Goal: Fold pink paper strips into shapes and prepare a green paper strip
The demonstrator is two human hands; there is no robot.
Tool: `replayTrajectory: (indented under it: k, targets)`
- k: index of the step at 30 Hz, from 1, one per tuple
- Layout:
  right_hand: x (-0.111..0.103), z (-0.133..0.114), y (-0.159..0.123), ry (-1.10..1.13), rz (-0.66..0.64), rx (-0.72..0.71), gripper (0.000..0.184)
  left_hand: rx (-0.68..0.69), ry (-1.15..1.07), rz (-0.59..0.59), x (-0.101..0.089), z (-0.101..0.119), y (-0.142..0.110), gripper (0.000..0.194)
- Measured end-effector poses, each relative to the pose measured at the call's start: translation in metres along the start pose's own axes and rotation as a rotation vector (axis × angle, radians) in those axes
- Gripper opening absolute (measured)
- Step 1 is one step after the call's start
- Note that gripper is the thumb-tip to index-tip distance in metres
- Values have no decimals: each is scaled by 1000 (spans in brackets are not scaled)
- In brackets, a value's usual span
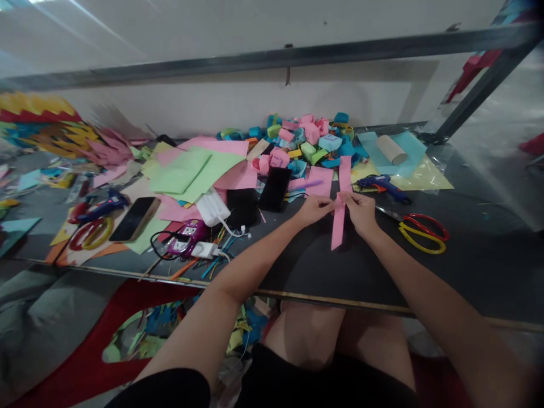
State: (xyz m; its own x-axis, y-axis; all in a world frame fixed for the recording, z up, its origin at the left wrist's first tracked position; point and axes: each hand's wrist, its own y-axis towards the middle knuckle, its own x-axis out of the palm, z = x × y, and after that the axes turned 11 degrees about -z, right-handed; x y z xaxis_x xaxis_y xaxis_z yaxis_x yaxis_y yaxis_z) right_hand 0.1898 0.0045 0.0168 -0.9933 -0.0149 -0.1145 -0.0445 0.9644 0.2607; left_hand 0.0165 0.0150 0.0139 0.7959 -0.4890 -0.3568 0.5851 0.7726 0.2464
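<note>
A long pink paper strip [339, 226] lies on the dark table [323, 266] in front of me, running from near the paper pile down toward me. My left hand [313, 208] pinches the strip from the left near its middle. My right hand [361, 211] pinches the same spot from the right. Both hands have fingers closed on the paper, fingertips nearly touching.
A heap of folded coloured paper pieces [304, 141] sits at the back. A blue glue gun [383, 186] and red-yellow scissors [423, 232] lie to the right. Phones [275, 188], a white charger [212, 207], paper sheets [191, 170] and more scissors [90, 232] lie to the left. A cardboard roll [391, 149] rests on blue paper.
</note>
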Motion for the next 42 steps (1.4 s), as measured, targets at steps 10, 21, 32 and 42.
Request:
replayTrajectory:
  k: [10,21,32,42]
  targets:
    - [-10,12,9,6,319,-26,56,464,694,128,8,0,-10,25]
    - [-13,19,13,-78,273,-21,52,538,998,-125,7,18,-22,32]
    - [-13,13,8,-79,209,-1,49,365,1048,-233,11,11,-19,22]
    - [-14,16,9,-89,136,7,60,231,746,-157,8,8,-12,33]
